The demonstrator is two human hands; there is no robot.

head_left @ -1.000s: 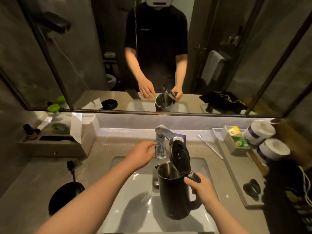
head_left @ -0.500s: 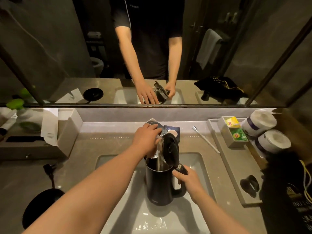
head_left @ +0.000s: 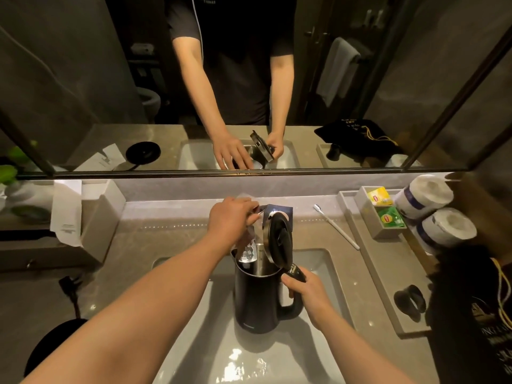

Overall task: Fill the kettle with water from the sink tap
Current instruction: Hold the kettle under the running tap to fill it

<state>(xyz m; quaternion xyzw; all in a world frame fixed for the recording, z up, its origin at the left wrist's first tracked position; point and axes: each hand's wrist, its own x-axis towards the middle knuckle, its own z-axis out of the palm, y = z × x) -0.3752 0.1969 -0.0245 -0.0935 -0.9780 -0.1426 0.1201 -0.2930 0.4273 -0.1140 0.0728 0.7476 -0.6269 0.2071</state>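
Note:
A black electric kettle (head_left: pixel 256 297) stands upright in the white sink basin (head_left: pixel 216 356), its lid (head_left: pixel 279 241) hinged up. My right hand (head_left: pixel 304 289) grips the kettle's handle. The chrome tap (head_left: pixel 253 239) hangs over the kettle's open mouth, and a stream of water runs from it into the kettle. My left hand (head_left: pixel 231 220) rests on top of the tap with its fingers wrapped over the lever. Most of the tap is hidden by that hand and the lid.
The kettle's round black base (head_left: pixel 52 347) with its plug lies on the counter at the left. A grey tray (head_left: pixel 388 275) at the right holds tea bags (head_left: pixel 386 209), paper rolls (head_left: pixel 440 217) and a black ring. A toothbrush (head_left: pixel 336 227) lies beside the sink. A black bag (head_left: pixel 471 314) fills the right edge.
My right hand carried the kettle back under the tap. My left hand went from the tap's side to its top, and water now runs into the kettle.

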